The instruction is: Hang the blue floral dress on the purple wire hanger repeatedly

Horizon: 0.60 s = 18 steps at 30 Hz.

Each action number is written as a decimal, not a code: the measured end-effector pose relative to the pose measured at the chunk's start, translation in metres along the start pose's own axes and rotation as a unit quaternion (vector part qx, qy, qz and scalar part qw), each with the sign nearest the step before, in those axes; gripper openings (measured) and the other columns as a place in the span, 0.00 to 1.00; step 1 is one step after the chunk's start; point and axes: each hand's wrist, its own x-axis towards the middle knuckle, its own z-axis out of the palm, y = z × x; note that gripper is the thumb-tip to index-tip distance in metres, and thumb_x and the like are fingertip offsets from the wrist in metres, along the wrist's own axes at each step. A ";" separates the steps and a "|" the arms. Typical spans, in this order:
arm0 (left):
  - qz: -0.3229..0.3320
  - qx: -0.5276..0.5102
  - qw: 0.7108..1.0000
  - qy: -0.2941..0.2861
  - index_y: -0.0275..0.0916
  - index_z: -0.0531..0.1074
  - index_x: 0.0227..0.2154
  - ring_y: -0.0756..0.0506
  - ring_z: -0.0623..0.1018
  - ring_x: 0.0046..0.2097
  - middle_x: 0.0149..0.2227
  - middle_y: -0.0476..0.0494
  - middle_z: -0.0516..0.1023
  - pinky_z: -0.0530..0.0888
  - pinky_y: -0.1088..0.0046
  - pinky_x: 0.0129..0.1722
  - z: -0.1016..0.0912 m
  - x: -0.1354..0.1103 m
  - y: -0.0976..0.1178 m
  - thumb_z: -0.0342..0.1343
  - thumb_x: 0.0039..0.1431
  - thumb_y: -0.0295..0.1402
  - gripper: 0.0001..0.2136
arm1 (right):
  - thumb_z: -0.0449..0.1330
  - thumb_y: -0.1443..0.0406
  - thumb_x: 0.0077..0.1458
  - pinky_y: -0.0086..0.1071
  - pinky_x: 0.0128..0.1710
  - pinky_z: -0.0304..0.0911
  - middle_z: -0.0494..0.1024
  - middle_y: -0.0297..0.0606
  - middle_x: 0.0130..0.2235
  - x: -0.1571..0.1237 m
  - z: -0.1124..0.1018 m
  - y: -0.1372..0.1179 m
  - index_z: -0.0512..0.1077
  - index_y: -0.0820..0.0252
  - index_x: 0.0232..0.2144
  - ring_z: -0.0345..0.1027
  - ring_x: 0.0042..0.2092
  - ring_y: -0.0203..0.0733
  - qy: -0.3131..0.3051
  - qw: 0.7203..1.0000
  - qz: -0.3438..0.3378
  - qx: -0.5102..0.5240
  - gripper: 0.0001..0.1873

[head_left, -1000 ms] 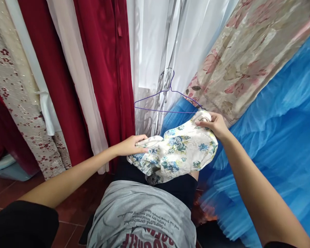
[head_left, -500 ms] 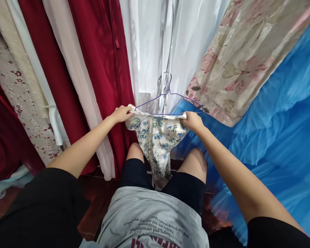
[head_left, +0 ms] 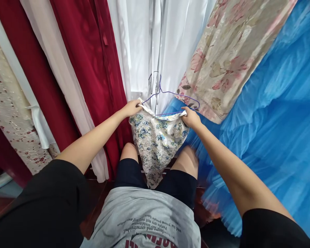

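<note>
A white garment with a blue and green floral print (head_left: pixel 158 137) hangs between my two hands, its lower end narrowing down between my knees. My left hand (head_left: pixel 132 108) is closed on the left end of its top edge. On the other side, my right hand (head_left: pixel 190 117) pinches the right end of that edge. A thin purple wire hanger (head_left: pixel 167 92) sits behind the top edge, its hook pointing up; its right corner sticks out beyond the cloth near my right hand. The top edge sags a little between the hands.
Long clothes hang close around: dark red cloth (head_left: pixel 93 62) and pale pink cloth (head_left: pixel 54 69) to the left, white cloth (head_left: pixel 139 41) straight ahead. A beige floral garment (head_left: pixel 229 62) and a blue tulle skirt (head_left: pixel 274 137) hang to the right. Dark red floor (head_left: pixel 93 199) shows below.
My left hand has risen slightly and come nearer my right, so the top edge slackens and the cloth spreads out wider. The whole view has shifted a little.
</note>
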 end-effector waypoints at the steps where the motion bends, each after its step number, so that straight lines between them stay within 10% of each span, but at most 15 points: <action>1: 0.007 -0.015 1.000 0.017 0.39 0.70 0.32 0.44 0.73 0.36 0.34 0.45 0.77 0.67 0.70 0.39 0.003 0.001 0.003 0.58 0.53 0.31 0.04 | 0.55 0.67 0.56 0.44 0.51 0.67 0.81 0.49 0.53 0.000 0.000 0.002 0.70 0.57 0.60 0.74 0.55 0.59 0.013 1.000 -0.005 0.003 0.28; 9: 0.092 -0.037 0.985 0.141 0.35 0.74 0.42 0.43 0.76 0.45 0.42 0.39 0.78 0.70 0.69 0.47 0.002 -0.004 0.003 0.51 0.53 0.25 0.13 | 0.54 0.74 0.51 0.36 0.55 0.66 0.81 0.40 0.54 -0.032 -0.019 -0.005 0.77 0.57 0.55 0.74 0.54 0.50 -0.080 0.986 -0.142 0.034 0.30; 15: 0.061 0.058 0.989 0.122 0.39 0.79 0.46 0.39 0.78 0.45 0.44 0.42 0.82 0.71 0.65 0.46 -0.016 -0.021 0.013 0.47 0.62 0.30 0.16 | 0.58 0.68 0.53 0.44 0.43 0.68 0.84 0.46 0.40 -0.045 -0.053 -0.013 0.61 0.62 0.68 0.77 0.43 0.58 0.164 0.986 -0.036 0.020 0.39; 18: 0.034 0.091 0.987 0.128 0.42 0.79 0.46 0.37 0.78 0.48 0.45 0.42 0.82 0.71 0.63 0.48 -0.024 -0.025 0.019 0.49 0.63 0.32 0.15 | 0.62 0.63 0.53 0.42 0.43 0.68 0.83 0.45 0.36 -0.028 -0.064 0.000 0.78 0.66 0.51 0.77 0.42 0.57 0.097 0.990 -0.010 0.105 0.23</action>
